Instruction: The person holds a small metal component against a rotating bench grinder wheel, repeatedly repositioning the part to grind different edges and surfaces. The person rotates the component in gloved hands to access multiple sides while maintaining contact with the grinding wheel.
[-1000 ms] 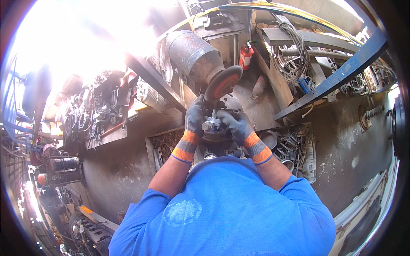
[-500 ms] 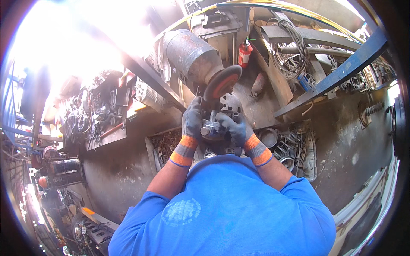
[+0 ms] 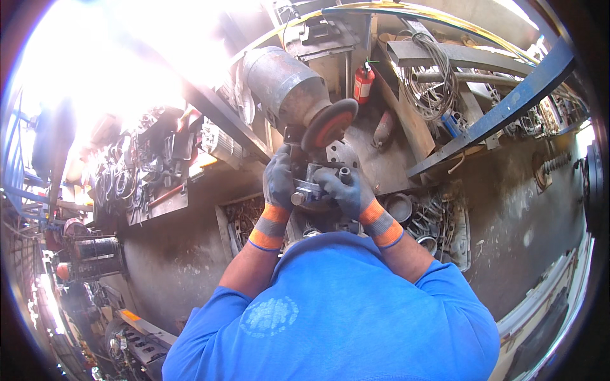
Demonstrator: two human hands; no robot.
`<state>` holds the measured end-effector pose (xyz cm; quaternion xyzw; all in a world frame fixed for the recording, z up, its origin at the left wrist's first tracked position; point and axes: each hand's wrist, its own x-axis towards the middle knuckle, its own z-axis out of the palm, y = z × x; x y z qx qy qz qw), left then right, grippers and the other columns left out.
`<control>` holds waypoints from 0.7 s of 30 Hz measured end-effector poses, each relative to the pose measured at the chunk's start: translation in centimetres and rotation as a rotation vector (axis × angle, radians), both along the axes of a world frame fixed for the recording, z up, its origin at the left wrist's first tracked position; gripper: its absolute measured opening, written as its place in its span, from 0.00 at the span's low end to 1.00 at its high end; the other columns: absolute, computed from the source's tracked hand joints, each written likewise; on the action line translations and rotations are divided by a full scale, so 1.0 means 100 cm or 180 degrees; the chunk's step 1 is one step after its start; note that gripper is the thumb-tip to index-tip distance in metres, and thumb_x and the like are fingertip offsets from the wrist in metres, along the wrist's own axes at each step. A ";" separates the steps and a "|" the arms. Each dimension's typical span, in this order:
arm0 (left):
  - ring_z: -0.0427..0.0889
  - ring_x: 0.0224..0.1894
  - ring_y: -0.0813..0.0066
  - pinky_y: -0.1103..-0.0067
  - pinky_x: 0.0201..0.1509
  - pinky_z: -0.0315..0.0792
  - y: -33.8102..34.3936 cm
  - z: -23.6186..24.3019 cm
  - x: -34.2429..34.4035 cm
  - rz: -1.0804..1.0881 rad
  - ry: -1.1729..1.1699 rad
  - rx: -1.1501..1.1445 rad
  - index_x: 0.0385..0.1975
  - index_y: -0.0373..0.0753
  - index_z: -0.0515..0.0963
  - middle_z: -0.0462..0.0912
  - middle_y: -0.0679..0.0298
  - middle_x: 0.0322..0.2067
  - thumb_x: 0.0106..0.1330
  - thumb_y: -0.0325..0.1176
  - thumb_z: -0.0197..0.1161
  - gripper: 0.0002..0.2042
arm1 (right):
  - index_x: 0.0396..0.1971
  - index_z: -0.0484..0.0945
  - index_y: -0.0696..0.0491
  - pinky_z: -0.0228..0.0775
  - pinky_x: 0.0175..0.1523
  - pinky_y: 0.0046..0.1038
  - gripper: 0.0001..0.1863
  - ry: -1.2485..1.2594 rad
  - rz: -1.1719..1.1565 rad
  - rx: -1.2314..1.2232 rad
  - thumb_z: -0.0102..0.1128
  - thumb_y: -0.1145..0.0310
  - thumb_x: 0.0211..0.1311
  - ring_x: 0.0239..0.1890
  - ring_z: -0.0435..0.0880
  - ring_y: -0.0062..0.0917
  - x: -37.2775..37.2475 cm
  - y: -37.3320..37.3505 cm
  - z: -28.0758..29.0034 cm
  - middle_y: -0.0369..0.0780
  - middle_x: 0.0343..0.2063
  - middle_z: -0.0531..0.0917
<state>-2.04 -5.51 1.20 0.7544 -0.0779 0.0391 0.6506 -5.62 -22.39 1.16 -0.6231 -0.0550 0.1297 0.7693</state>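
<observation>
Both hands wear dark gloves with orange and grey cuffs. A metal piece with a flat bar and a bolt-like end (image 3: 305,191) is held between them, just below a dark grinding wheel with a reddish face (image 3: 332,124). My right hand (image 3: 347,193) is closed round the piece's right side, and a short round stub (image 3: 345,174) pokes out by its fingers. At the piece's left, my left hand (image 3: 278,178) is curled against it with fingertips near the wheel's lower left; they are partly hidden. A grey cylindrical motor (image 3: 283,81) carries the wheel.
A red fire extinguisher (image 3: 363,83) stands behind the wheel. At the right are a blue beam (image 3: 495,109) and a coil of cable (image 3: 438,79). Metal scraps fill a tray (image 3: 462,244) on the floor. More parts lie on a board (image 3: 159,206) at left.
My left hand has shifted slightly left. The metal piece and my right hand have moved a little left, the piece has turned somewhat, and its round stub shows more.
</observation>
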 end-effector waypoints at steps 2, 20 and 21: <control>0.77 0.41 0.75 0.77 0.48 0.71 -0.001 0.002 -0.001 -0.0089 0.0084 -0.0196 0.43 0.33 0.76 0.80 0.60 0.39 0.69 0.36 0.38 0.18 | 0.34 0.79 0.59 0.68 0.31 0.20 0.12 0.0100 -0.0041 -0.0112 0.54 0.65 0.60 0.26 0.73 0.13 0.000 0.000 0.004 0.31 0.24 0.78; 0.78 0.50 0.71 0.74 0.57 0.69 -0.003 -0.012 -0.021 -0.0216 0.0534 -0.0696 0.52 0.32 0.73 0.79 0.56 0.49 0.73 0.36 0.34 0.21 | 0.40 0.80 0.60 0.75 0.37 0.25 0.20 -0.0364 -0.0119 -0.0746 0.61 0.59 0.56 0.30 0.82 0.19 -0.016 -0.009 0.003 0.43 0.27 0.84; 0.78 0.49 0.71 0.74 0.57 0.70 -0.001 -0.015 -0.020 -0.0230 0.0456 -0.0784 0.52 0.32 0.73 0.79 0.57 0.48 0.73 0.36 0.34 0.21 | 0.38 0.80 0.60 0.74 0.39 0.24 0.16 -0.0249 -0.0147 -0.0835 0.58 0.62 0.57 0.29 0.80 0.18 -0.018 -0.008 0.007 0.39 0.26 0.83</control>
